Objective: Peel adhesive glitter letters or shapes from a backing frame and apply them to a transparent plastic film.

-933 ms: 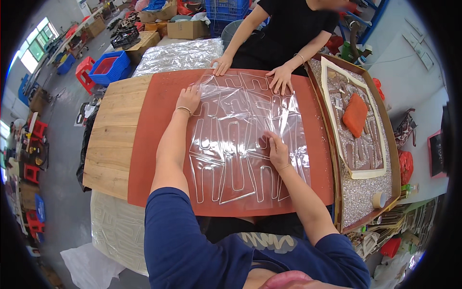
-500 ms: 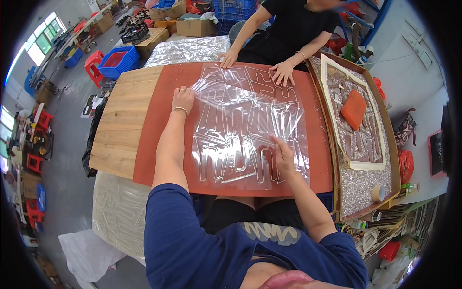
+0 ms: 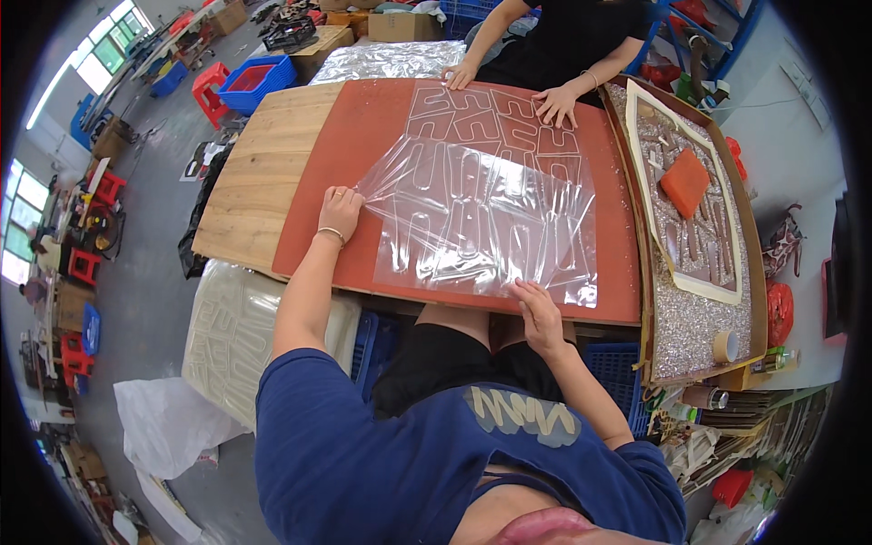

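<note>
My left hand (image 3: 341, 211) is closed on the left corner of a clear plastic film (image 3: 481, 213), drawing it into creases. The fingers of my right hand (image 3: 540, 316) are closed at the film's near edge, by the front of the table. Shiny and wrinkled, the film lies over the nearer part of a clear sheet with curved cut-out outlines (image 3: 472, 113). Beneath both is a reddish-brown board (image 3: 322, 177). Across the table, a co-worker's two hands (image 3: 556, 106) press flat on the sheet's far end.
Bare wooden boards (image 3: 263, 168) make up the table's left side. On the right stands a shallow box (image 3: 672, 350) of glittery granules, holding a white frame, an orange block (image 3: 685, 183) and a tape roll (image 3: 725, 346). A moulded pale sheet (image 3: 227, 341) lies low at left, near blue crates (image 3: 254, 84).
Both hands have come nearer to me along with the film, uncovering more of the outlined sheet at the far end. The co-worker's hands stay on the sheet. My view has shifted a little.
</note>
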{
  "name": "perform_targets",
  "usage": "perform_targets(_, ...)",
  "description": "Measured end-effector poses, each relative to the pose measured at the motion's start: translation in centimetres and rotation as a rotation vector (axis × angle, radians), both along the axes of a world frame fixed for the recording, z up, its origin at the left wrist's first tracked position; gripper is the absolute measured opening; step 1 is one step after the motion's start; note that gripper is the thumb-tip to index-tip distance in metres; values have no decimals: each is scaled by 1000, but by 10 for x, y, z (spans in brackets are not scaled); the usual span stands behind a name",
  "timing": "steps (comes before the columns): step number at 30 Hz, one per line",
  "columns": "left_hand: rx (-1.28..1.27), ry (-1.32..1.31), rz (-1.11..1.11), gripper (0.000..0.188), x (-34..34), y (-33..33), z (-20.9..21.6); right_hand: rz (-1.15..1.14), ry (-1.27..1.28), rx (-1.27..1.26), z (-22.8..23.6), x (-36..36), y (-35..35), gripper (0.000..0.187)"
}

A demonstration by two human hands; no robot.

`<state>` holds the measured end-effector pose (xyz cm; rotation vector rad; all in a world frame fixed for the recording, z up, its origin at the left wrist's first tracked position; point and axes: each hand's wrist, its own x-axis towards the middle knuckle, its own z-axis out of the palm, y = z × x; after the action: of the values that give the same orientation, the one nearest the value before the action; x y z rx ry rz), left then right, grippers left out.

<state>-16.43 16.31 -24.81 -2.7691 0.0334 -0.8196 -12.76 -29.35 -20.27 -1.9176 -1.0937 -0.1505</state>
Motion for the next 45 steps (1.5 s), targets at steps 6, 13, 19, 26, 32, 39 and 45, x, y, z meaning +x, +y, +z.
perform_targets(6,-39,36,-28,5,-92,-43,16,54,58,-37,11,-49,-43,29)
perform_targets(13,-148,63,32,4,-200,-115,26,187,157,-66,5,-98,-107,26)
perform_targets(19,-269,16,163,6,-228,-144,-3,258,132,-104,5,-105,-118,30)
perform_targets(26,-760,-316,819,26,-231,-120,-30,359,-100,-16,19,-79,-102,34)
perform_targets(32,-708,418,-385,67,-118,-322,153,427,-397,-12,51,-55,-77,36)
perform_targets(39,-848,419,-428,47,-102,-335,160,212,-653,345,76,-26,-73,44)
perform_targets(45,-896,339,-386,41,-116,-339,162,-136,-148,-319,-7,136,-89,90)
